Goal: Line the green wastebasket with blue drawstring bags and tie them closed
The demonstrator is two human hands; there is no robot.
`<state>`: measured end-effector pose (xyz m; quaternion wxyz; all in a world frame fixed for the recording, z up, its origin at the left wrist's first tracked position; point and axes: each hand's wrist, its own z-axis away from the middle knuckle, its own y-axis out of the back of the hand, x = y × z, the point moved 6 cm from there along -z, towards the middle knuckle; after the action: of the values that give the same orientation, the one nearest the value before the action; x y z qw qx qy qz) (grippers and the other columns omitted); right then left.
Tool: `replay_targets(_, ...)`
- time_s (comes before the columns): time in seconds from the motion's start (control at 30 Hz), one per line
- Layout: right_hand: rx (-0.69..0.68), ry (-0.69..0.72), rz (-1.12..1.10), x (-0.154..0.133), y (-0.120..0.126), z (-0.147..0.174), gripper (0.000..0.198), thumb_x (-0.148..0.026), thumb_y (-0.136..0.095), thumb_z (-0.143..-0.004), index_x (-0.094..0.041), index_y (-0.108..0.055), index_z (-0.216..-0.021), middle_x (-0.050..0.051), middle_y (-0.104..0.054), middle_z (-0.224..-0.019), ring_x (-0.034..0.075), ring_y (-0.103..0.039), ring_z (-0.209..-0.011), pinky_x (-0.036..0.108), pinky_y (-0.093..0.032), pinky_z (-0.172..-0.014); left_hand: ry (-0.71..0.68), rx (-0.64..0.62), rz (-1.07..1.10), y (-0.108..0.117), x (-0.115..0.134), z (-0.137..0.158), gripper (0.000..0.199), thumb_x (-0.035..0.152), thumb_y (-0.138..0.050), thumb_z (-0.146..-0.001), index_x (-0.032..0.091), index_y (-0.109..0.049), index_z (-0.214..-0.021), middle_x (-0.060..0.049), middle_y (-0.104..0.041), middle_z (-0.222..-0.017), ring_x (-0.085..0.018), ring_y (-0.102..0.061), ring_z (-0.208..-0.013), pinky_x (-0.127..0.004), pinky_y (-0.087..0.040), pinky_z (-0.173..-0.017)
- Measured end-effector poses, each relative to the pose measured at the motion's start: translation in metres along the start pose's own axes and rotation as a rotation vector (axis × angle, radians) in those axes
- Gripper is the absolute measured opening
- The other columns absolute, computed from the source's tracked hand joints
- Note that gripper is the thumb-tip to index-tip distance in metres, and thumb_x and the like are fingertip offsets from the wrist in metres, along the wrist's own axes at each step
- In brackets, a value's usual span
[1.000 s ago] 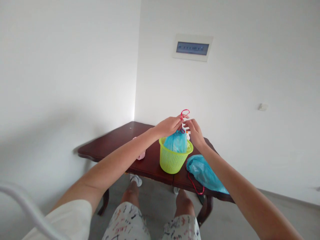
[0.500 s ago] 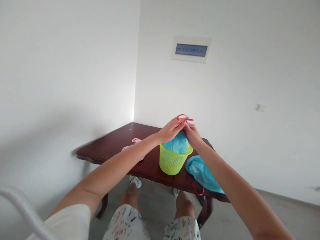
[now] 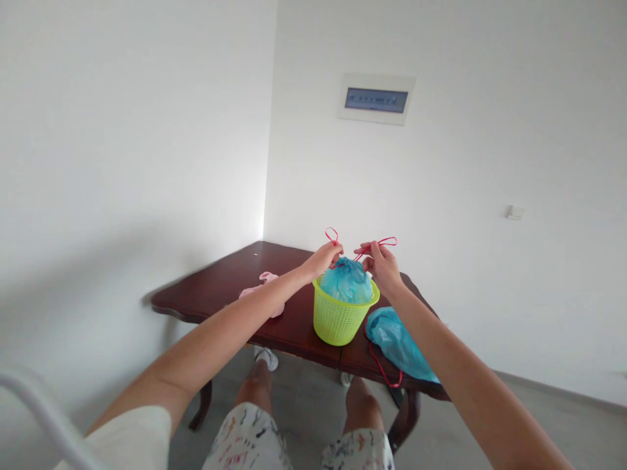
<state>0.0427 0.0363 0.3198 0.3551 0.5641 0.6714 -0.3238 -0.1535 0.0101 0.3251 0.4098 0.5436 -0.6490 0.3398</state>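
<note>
A blue drawstring garbage bag (image 3: 347,282) bulges out of a yellow-green mesh basket (image 3: 339,318) on the table, its neck gathered together. My left hand (image 3: 325,258), at the left of the neck, is closed on one red drawstring loop (image 3: 332,232), which sticks up above the fingers. On the other side, my right hand (image 3: 382,262) pinches a second red drawstring loop (image 3: 390,241) that points out to the right. Both hands are just above the basket's rim, apart from each other. What fills the bag is hidden.
Another blue drawstring bag (image 3: 399,343) lies at the right, its red string hanging over the front edge of the dark wooden table (image 3: 210,287). A pink cloth-like item (image 3: 264,287) lies on the left, partly behind my left forearm. White walls stand behind and left.
My hands were together over the top of the bag and have moved apart to either side. The red loops have spread left and right, and the gathered neck now shows.
</note>
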Motion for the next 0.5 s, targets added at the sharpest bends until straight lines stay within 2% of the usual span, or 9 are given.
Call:
replay_targets(0.07, -0.093, 0.012, 0.091, -0.008, -0.011, 0.003, 0.067, -0.092, -0.070, -0.097, -0.026, -0.073, -0.104, 0.002, -0.077, -0.077, 0.015, -0.056, -0.053, 0.029, -0.046, -0.055, -0.032, -0.043, -0.034, -0.004, 0.006, 0.001, 0.014, 0.031, -0.076, -0.106, 0.022, -0.067, -0.101, 0.007, -0.053, -0.070, -0.015, -0.052, -0.063, -0.024, -0.042, -0.064)
replay_targets(0.13, -0.172, 0.083, 0.284, -0.014, -0.020, 0.006, 0.055, -0.079, -0.067, -0.105, -0.026, -0.071, -0.091, 0.000, -0.068, -0.065, 0.017, -0.055, -0.054, 0.030, -0.043, -0.057, -0.105, -0.109, -0.116, -0.011, 0.015, 0.005, 0.025, 0.038, -0.084, -0.104, 0.023, -0.070, -0.117, 0.004, -0.063, -0.077, -0.017, -0.062, -0.071, -0.025, -0.048, -0.071)
replay_targets(0.17, -0.204, 0.139, 0.393, -0.017, -0.024, 0.009, 0.048, -0.069, -0.066, -0.108, -0.026, -0.071, -0.087, 0.001, -0.069, -0.066, 0.019, -0.058, -0.058, 0.031, -0.044, -0.061, -0.150, -0.138, -0.181, -0.014, 0.019, 0.008, 0.034, 0.043, -0.088, -0.102, 0.023, -0.071, -0.123, 0.003, -0.067, -0.080, -0.019, -0.066, -0.074, -0.026, -0.050, -0.073)
replay_targets(0.23, -0.225, 0.242, 0.598, -0.020, -0.028, 0.015, 0.033, -0.050, -0.063, -0.109, -0.025, -0.075, -0.090, 0.006, -0.079, -0.080, 0.023, -0.068, -0.072, 0.032, -0.046, -0.070, -0.240, -0.157, -0.342, -0.018, 0.028, 0.013, 0.041, 0.053, -0.090, -0.102, 0.025, -0.073, -0.125, 0.000, -0.072, -0.082, -0.022, -0.070, -0.078, -0.028, -0.051, -0.075)
replay_targets(0.3, -0.186, 0.277, 0.773, -0.020, -0.027, 0.020, 0.028, -0.042, -0.059, -0.109, -0.025, -0.079, -0.100, 0.009, -0.084, -0.093, 0.027, -0.073, -0.082, 0.034, -0.043, -0.073, -0.313, -0.151, -0.532, -0.020, 0.035, 0.016, 0.035, 0.058, -0.079, -0.110, 0.025, -0.076, -0.119, -0.004, -0.076, -0.086, -0.026, -0.074, -0.084, -0.031, -0.053, -0.079)
replay_targets(0.37, -0.140, 0.271, 0.898, -0.021, -0.026, 0.024, 0.033, -0.044, -0.055, -0.111, -0.024, -0.079, -0.100, 0.010, -0.082, -0.088, 0.027, -0.070, -0.078, 0.035, -0.038, -0.071, -0.346, -0.154, -0.717, -0.022, 0.035, 0.014, 0.041, 0.060, -0.059, -0.120, 0.024, -0.076, -0.108, -0.008, -0.079, -0.090, -0.028, -0.076, -0.089, -0.035, -0.054, -0.083)
replay_targets(0.43, -0.146, 0.266, 0.930, -0.022, -0.027, 0.028, 0.038, -0.048, -0.055, -0.113, -0.024, -0.077, -0.094, 0.007, -0.077, -0.080, 0.024, -0.064, -0.071, 0.035, -0.034, -0.068, -0.340, -0.163, -0.842, -0.021, 0.031, 0.010, 0.055, 0.060, -0.042, -0.124, 0.023, -0.073, -0.097, -0.011, -0.080, -0.092, -0.030, -0.076, -0.092, -0.038, -0.054, -0.086)
replay_targets(0.5, -0.166, 0.271, 0.873, -0.023, -0.029, 0.032, 0.038, -0.051, -0.058, -0.112, -0.025, -0.074, -0.090, 0.005, -0.074, -0.078, 0.022, -0.062, -0.070, 0.034, -0.036, -0.068, -0.327, -0.158, -0.857, -0.017, 0.024, 0.005, 0.062, 0.061, -0.035, -0.124, 0.023, -0.070, -0.091, -0.012, -0.079, -0.091, -0.030, -0.076, -0.093, -0.038, -0.053, -0.087)
